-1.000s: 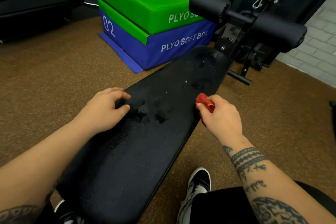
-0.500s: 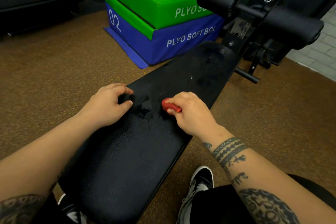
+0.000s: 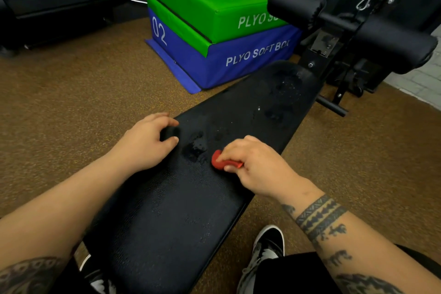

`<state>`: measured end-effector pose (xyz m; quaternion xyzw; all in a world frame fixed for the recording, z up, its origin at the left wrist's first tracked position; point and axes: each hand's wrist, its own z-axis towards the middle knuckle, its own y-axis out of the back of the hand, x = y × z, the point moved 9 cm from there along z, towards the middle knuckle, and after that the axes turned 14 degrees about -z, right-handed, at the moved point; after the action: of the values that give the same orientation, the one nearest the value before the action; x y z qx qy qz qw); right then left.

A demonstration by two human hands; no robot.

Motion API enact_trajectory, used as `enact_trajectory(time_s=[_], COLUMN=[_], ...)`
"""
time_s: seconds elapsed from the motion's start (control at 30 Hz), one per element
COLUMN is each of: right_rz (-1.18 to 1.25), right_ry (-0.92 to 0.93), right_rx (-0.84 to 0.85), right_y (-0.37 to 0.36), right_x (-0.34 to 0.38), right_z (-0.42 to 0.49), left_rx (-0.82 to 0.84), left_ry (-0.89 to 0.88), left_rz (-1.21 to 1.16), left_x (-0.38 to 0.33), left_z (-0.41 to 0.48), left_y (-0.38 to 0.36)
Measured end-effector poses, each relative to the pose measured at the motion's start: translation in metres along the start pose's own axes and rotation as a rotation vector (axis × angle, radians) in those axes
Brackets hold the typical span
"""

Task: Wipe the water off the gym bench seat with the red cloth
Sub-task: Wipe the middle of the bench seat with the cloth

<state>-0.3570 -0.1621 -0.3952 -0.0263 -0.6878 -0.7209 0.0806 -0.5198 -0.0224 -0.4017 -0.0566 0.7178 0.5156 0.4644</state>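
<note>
Wiping is the step in hand, and barely begun by the look of the water left. The right hand (image 3: 256, 164) is closed in a tight grip on the cloth (image 3: 223, 163), bunched small, only a red fold showing past the fingers; it presses on the seat (image 3: 167, 217) near the middle, just right of a wet patch (image 3: 195, 148). The left hand (image 3: 148, 142) has its fingers curled over the seat's left edge, holding nothing else, and seems to steady the pad.

More water (image 3: 285, 83) shows at the far end, as darker blotches and bright droplets near the roller pads (image 3: 296, 3), well apart from the cloth. The near part of the seat looks dull and mostly dry.

Next, the cloth should sweep left across the near patch with firm downward pressure, then work toward the far blotches. A bunched cloth covers little, so spreading it flatter would likely lift more per stroke. Reaching the far end may call for a lean forward.
</note>
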Motion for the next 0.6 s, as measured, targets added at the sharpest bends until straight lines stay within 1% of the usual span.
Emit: enact_trajectory(time_s=[0.03,0.07,0.17,0.2,0.27,0.33,0.4,0.43,0.5,0.53,0.57,0.6], right_rz=[0.020,0.026,0.015,0.009,-0.001,0.009,0.083,0.129,0.208,0.216,0.194,0.151], right_ry=[0.012,-0.001,-0.105,-0.129,-0.110,-0.026,0.087,0.112,0.083,0.047,0.006,-0.043], right_rx=[0.050,0.051,-0.137,-0.174,-0.192,-0.140,-0.020,0.056,0.190,0.199,0.140,0.040], right_y=[0.001,0.005,0.018,0.016,0.005,0.001,0.002,0.003,0.010,0.015,0.022,0.030], right_x=[-0.006,-0.014,-0.027,-0.023,-0.007,0.005,0.015,0.014,-0.001,-0.014,-0.026,-0.037], right_z=[0.000,0.001,0.009,0.011,0.011,0.006,-0.004,-0.010,-0.019,-0.021,-0.021,-0.020], left_rx=[0.003,0.001,0.002,0.002,0.006,0.010,0.018,0.022,0.025,0.021,0.020,0.024], left_ry=[0.002,0.003,0.000,0.005,0.017,0.013,0.009,0.012,0.016,0.012,0.004,-0.007], left_rz=[-0.002,-0.002,0.010,0.011,0.012,0.017,0.018,0.013,0.008,0.012,0.016,0.015], left_x=[0.001,0.001,-0.001,-0.002,-0.002,-0.001,0.000,0.001,0.000,-0.001,-0.003,-0.005], left_z=[0.000,0.000,0.001,0.000,-0.001,-0.001,-0.001,-0.001,-0.001,-0.001,0.000,0.000], left_y=[0.000,0.001,0.001,0.001,0.000,0.001,0.001,0.002,0.002,0.003,0.002,0.001])
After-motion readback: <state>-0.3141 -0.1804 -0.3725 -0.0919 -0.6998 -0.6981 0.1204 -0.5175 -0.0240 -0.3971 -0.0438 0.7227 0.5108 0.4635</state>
